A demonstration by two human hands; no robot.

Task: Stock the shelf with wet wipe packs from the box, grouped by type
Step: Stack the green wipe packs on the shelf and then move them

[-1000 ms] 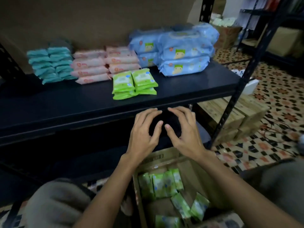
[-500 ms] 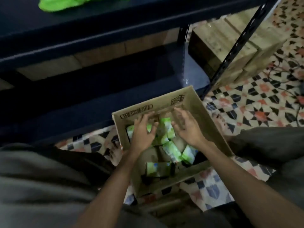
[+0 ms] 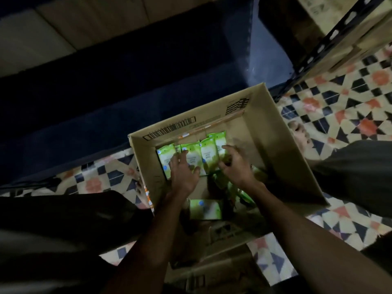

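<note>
Both hands, left [image 3: 184,174] and right [image 3: 237,166], grip green packs [image 3: 206,154] inside the cardboard box [image 3: 282,145].

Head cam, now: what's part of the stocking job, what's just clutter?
Job:
- cardboard box
- green wipe packs in it
- left hand and right hand, both on the packs
- dark shelf

Lying about:
- stacked cartons behind the shelf post
- patterned floor tiles
</note>
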